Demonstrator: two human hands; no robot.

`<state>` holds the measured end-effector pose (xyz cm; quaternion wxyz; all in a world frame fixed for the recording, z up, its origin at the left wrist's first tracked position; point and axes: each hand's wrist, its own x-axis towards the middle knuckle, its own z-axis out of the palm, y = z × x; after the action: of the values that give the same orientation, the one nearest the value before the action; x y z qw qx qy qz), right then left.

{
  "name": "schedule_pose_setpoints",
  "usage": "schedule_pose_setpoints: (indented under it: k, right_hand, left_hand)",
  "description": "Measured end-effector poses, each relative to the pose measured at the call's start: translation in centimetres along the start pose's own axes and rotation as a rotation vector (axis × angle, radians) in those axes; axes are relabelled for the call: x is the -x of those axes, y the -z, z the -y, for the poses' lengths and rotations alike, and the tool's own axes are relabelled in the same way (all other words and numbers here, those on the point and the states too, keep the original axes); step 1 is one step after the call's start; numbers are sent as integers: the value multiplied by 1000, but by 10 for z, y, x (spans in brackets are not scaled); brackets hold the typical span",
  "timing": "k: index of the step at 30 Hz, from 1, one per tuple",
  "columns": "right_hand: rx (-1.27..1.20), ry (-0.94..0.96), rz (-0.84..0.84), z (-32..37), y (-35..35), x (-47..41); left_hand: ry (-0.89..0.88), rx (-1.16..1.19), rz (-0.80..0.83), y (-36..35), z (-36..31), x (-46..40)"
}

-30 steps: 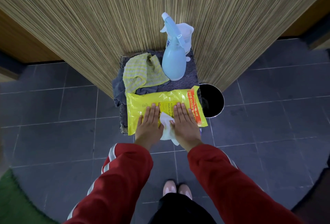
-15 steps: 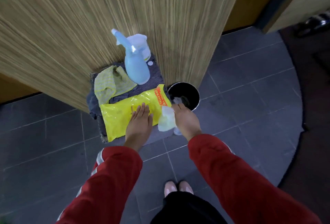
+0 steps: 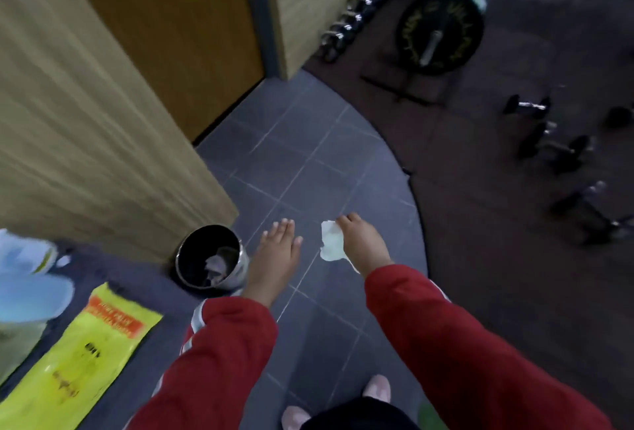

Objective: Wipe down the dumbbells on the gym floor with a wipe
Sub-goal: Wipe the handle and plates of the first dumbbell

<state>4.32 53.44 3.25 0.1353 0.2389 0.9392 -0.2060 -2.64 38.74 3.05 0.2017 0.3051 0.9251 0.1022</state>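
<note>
Two hands are in view over grey floor tiles (image 3: 302, 162), both reaching forward from red sleeves (image 3: 456, 344). Far to the left of the left hand, at the frame edge, a pale blue spray bottle (image 3: 31, 296) shows only as a blur. Just beside it, lower down, lies a yellow wipes pack (image 3: 79, 357) with an orange label band; its print is too blurred to read. Just left of the left hand stands a small shiny metal waste bin (image 3: 236, 265), with crumpled material inside; it sits against a wood-grain wall panel (image 3: 85, 138). The left hand (image 3: 276, 254) is flat, palm down, fingers straight and together, holding nothing. Close to its right, the right hand (image 3: 363, 244) has its fingers curled around a crumpled white wipe (image 3: 332, 241), which hangs from the fingers on the side towards the left hand. Well beyond and to the right of the right hand, on dark rubber flooring (image 3: 480, 224), several dark dumbbells (image 3: 526, 105) lie loose, well apart from the wipe. Further off, above the right hand, a black weight plate (image 3: 439, 31) stands on a barbell, and to its left a row of chrome dumbbells (image 3: 353, 18) runs along the wall. Below the right sleeve, pink shoe tips (image 3: 377, 388) are visible.
</note>
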Motion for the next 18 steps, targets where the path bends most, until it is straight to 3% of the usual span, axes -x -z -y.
schedule_pose_setpoints:
  k: [12,18]
  right_hand:
    - [-180,-555,-181,-287,107,63]
    - [-288,-805,-251,-390,141,82]
  left_hand:
    - [-532,-134,138,-55,-305,-105]
    - [-772,-227,199,-81,-431,-157]
